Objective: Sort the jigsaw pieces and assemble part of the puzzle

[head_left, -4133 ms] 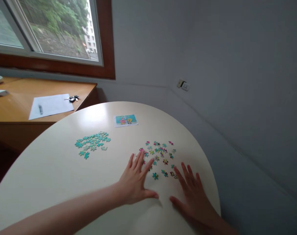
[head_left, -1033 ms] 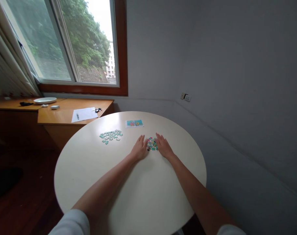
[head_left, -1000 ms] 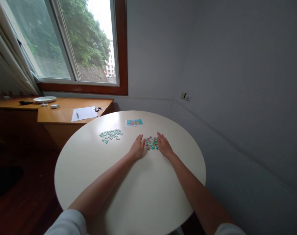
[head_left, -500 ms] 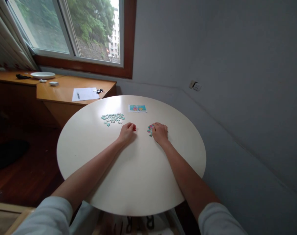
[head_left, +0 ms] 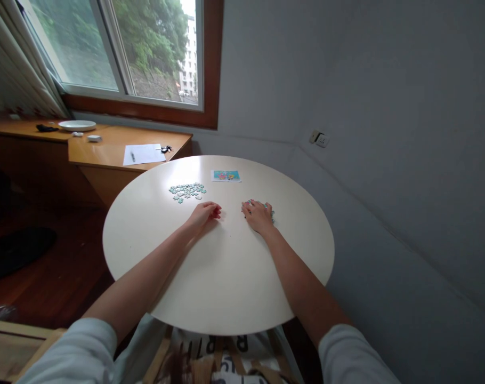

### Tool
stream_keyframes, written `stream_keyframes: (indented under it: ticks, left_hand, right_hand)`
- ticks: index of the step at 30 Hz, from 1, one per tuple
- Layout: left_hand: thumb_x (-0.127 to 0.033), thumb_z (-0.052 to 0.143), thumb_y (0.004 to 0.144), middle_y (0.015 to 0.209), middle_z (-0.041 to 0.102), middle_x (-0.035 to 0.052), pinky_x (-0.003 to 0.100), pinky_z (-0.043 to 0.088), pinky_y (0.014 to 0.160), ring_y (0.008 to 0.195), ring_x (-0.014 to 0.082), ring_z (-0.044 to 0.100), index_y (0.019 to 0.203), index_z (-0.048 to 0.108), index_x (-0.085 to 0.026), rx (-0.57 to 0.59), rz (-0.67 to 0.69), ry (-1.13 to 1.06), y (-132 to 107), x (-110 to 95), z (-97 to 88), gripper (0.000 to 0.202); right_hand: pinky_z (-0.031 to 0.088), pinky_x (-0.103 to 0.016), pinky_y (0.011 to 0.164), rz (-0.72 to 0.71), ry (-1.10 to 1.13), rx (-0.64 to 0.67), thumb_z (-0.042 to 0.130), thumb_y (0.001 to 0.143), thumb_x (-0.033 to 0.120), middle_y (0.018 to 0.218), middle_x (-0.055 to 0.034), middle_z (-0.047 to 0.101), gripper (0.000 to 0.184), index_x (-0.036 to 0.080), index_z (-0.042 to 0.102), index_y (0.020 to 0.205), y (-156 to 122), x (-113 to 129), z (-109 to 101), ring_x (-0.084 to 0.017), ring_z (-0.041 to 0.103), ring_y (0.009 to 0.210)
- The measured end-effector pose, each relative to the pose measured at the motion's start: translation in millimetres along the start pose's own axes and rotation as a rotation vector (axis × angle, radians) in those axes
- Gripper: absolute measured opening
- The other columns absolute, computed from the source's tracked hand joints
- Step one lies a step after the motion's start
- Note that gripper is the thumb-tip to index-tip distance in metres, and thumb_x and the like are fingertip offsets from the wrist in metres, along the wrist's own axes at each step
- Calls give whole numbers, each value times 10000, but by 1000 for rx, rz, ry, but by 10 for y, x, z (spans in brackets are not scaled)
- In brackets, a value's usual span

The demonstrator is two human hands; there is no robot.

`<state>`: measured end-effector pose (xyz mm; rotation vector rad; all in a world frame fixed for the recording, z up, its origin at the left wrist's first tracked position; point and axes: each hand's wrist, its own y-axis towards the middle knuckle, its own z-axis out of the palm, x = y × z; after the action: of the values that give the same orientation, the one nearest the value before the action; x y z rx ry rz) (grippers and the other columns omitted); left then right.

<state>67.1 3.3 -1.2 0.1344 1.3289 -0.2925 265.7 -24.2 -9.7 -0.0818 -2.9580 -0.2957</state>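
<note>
My right hand point(head_left: 259, 216) lies palm down over a small heap of colourful jigsaw pieces point(head_left: 273, 215), its fingers spread and touching them; most of that heap is hidden beneath it. To the left, my left hand point(head_left: 205, 213) rests on the white round table point(head_left: 222, 282) with its fingers curled in. Whether anything is inside those fingers cannot be seen. Beyond the left hand, several pale green jigsaw pieces point(head_left: 187, 191) are spread out in a loose cluster. A small picture card point(head_left: 226, 176) with a blue background lies toward the table's far side.
A wooden desk point(head_left: 110, 140) by the window holds a sheet of paper point(head_left: 144, 154), keys point(head_left: 166, 149), a white plate point(head_left: 77, 126) and a small white box point(head_left: 94, 138). Grey walls stand behind and to the right, with a socket point(head_left: 321, 140).
My right hand has shifted slightly left and its fingers have spread wider over the heap. My left hand stays curled in about the same spot. The view has moved slightly.
</note>
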Motion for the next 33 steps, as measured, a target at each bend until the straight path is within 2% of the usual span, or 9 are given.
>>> stream_keyframes:
  ticks: [5,9,17,22,26,29,33]
  left_hand:
    - [-164,574,740,602,582,25,230,426,587,531,94,546,664,616,-107,14,-23,8,-16,-31,13,104]
    - [-175,592,732,602,583,21,226,427,579,533,93,547,667,617,-110,15,-33,-12,-12,-29,-3,95]
    - [-120,583,712,599,575,20,231,458,593,524,88,543,674,601,-101,-6,-65,-121,-15,-56,-12,47]
    - [-109,566,721,576,562,13,235,486,608,505,86,537,673,592,-102,-21,-113,-200,-1,-68,-26,55]
    - [-106,547,732,562,557,8,254,512,629,500,94,542,676,585,-115,-33,-165,-259,8,-75,-41,69]
    - [-99,524,747,555,555,9,273,534,688,504,98,547,679,586,-123,-38,-211,-315,-9,-87,-33,94]
    - [-126,499,784,593,591,46,311,551,759,597,142,614,718,592,-120,-47,-254,-373,-41,-105,-14,115]
  right_hand:
    - [142,-523,1091,-51,-18,23,293,964,424,1414,-78,460,428,295,531,1295,14,37,27,-235,347,1328]
    - [140,-495,1104,-79,-22,51,310,962,390,1418,-83,456,423,268,524,1306,12,53,31,-233,348,1330]
    - [152,-468,1093,-145,125,22,364,946,300,1294,-69,575,341,237,626,1155,23,40,19,-200,476,1206]
    - [216,-406,1066,-182,174,-25,448,899,234,1171,-51,656,263,225,680,1025,42,16,50,-182,551,1104]
    - [279,-355,1018,-196,213,-56,471,877,205,1098,-38,690,257,219,678,1028,53,13,59,-171,586,1032]
    - [272,-368,1022,-160,218,-73,438,901,235,1146,-52,668,289,217,659,1086,49,20,61,-182,565,1075]
    - [210,-426,1060,-136,188,-28,423,922,291,1254,-54,604,307,250,653,1121,29,29,64,-196,495,1174]
